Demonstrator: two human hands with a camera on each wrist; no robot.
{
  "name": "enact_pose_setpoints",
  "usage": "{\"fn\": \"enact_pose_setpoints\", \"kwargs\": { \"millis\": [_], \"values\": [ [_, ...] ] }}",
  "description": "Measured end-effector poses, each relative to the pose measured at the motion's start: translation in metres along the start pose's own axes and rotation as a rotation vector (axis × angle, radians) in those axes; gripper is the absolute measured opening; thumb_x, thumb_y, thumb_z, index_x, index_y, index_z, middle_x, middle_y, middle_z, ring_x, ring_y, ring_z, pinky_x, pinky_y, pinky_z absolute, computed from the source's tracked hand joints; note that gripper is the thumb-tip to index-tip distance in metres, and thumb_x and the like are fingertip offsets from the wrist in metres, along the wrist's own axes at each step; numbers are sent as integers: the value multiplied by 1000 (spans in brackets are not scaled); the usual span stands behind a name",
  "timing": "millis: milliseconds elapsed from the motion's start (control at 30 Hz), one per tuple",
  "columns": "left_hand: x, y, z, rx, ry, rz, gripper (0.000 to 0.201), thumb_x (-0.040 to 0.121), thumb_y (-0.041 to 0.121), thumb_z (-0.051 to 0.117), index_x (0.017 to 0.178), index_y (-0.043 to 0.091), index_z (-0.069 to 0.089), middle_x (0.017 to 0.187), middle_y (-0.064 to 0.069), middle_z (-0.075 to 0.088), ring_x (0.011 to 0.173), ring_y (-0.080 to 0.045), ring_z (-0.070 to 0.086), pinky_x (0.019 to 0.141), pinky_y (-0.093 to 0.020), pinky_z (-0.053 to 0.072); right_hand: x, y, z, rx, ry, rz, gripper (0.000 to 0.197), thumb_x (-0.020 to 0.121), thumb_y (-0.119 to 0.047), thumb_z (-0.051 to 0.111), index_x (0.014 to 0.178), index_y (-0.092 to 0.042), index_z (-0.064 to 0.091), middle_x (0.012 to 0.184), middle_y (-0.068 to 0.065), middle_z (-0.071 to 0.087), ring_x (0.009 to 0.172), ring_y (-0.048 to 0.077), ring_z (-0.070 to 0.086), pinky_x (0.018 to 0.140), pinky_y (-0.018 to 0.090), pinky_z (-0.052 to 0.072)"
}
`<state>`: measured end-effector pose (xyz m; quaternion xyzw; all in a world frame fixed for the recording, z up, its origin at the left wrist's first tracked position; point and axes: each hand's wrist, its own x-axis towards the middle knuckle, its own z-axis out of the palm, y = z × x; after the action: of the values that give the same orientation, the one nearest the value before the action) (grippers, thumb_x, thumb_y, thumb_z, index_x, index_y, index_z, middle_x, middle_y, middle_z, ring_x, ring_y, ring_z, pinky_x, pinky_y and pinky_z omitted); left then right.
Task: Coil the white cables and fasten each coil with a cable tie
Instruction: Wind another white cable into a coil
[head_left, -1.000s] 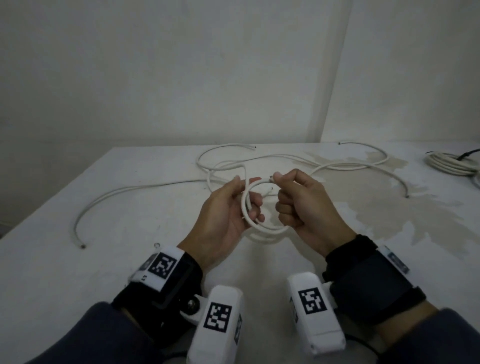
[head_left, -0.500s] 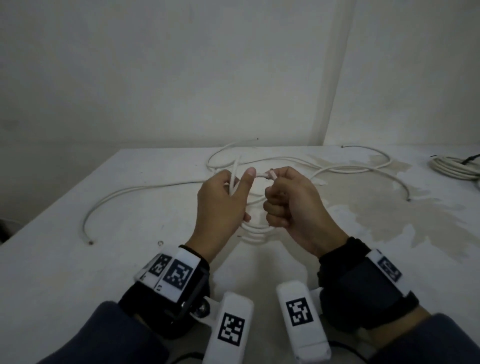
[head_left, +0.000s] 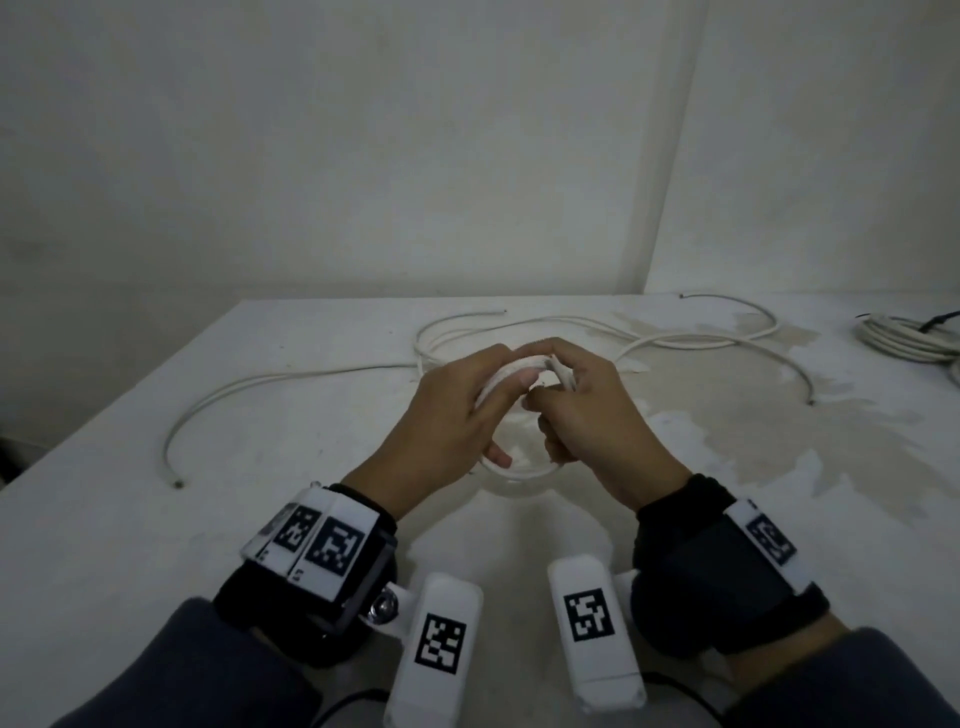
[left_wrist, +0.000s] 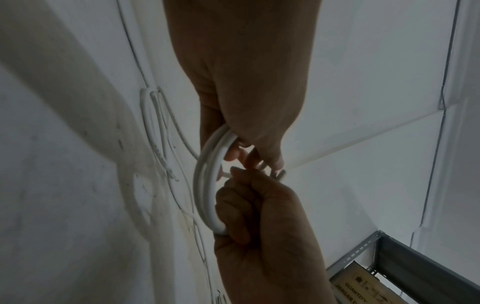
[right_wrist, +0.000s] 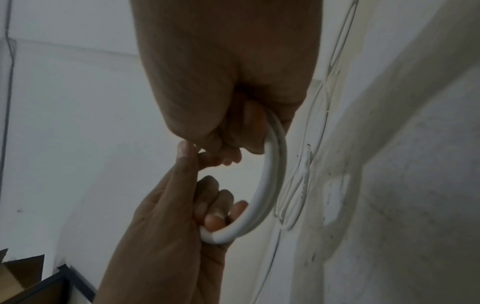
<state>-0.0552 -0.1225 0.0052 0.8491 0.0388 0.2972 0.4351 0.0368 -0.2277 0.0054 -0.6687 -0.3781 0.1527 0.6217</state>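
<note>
A small coil of white cable (head_left: 519, 470) is held above the white table (head_left: 208, 519), in front of me. My left hand (head_left: 483, 410) grips its left side, thumb over the top loops and fingers curled through the ring. My right hand (head_left: 566, 410) grips the right side, close against the left hand. In the left wrist view the coil (left_wrist: 205, 185) shows as several stacked loops between the left hand (left_wrist: 249, 156) above and the right hand (left_wrist: 241, 195) below. The right wrist view shows the coil (right_wrist: 270, 185) with the right hand (right_wrist: 233, 148) above and the left hand (right_wrist: 207, 205) below.
Loose white cables lie on the table: one (head_left: 311, 374) curves to the left, another (head_left: 727, 338) loops to the far right. A bundled white coil (head_left: 909, 338) sits at the right edge. Walls close the back. A grey metal shelf (left_wrist: 389, 267) stands nearby.
My right hand, which pinched the cable's end, has closed in on the left hand. Both hands now grip the coil, which has tipped from upright to flatter.
</note>
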Motion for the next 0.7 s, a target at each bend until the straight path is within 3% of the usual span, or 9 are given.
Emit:
{"fn": "enact_pose_setpoints", "kwargs": {
  "millis": [67,133,233,300,367,433,500,567,700],
  "values": [
    [0,0,0,-15,1,41,18,97,23,51,91,12,64,78,-5,58,54,-4,61,43,-16,48,2,1,-1,-62,61,-22,22,87,5,45,76,-11,55,53,-7,47,47,12,41,45,24,33],
    [0,-1,0,-34,25,66,22,96,23,51,95,5,64,82,-13,59,53,-7,60,43,-20,50,6,5,0,-114,98,-24,22,87,4,40,74,-12,50,65,4,49,58,20,45,50,30,37],
    [-1,-3,-1,-90,58,35,20,95,24,51,86,11,63,74,1,55,47,-7,56,42,-26,51,10,14,-1,-316,91,3,29,86,-2,41,68,-24,48,92,14,52,91,28,46,71,31,35],
    [-1,-3,-1,-142,57,-3,20,95,24,50,79,16,60,70,10,53,43,-7,55,41,-25,50,8,9,-1,-366,148,-15,31,85,-4,46,64,-26,48,97,3,45,100,25,40,80,30,29],
    [0,-2,0,-165,42,-16,20,94,24,50,77,18,58,69,8,53,40,-9,54,41,-24,49,5,4,-3,-288,156,-45,23,77,-9,49,58,-21,50,86,-4,50,88,21,49,75,28,37],
    [1,0,1,-134,32,-38,22,96,21,50,77,15,58,59,11,54,38,-9,53,41,-23,46,3,1,-3,-258,84,-18,13,60,-14,45,48,-14,51,63,5,57,67,21,54,61,29,41],
    [1,-1,3,-123,12,-109,22,98,22,47,82,12,59,49,14,51,35,-7,48,42,-25,44,4,4,-4,-315,31,31,25,70,-12,43,45,-9,47,50,9,51,55,21,50,54,28,38],
    [2,-3,5,-204,-16,-227,24,100,22,44,83,11,57,44,12,43,34,-6,39,40,-23,38,6,6,-5,-355,2,65,35,84,1,42,50,-8,43,51,9,44,52,20,43,51,27,32],
    [7,5,5,-386,4,-415,28,96,16,44,69,11,47,43,8,26,34,-6,20,39,-14,19,6,8,-5,-419,-93,35,26,83,2,42,60,-9,44,55,8,49,52,17,48,51,27,39]
  ]
}}
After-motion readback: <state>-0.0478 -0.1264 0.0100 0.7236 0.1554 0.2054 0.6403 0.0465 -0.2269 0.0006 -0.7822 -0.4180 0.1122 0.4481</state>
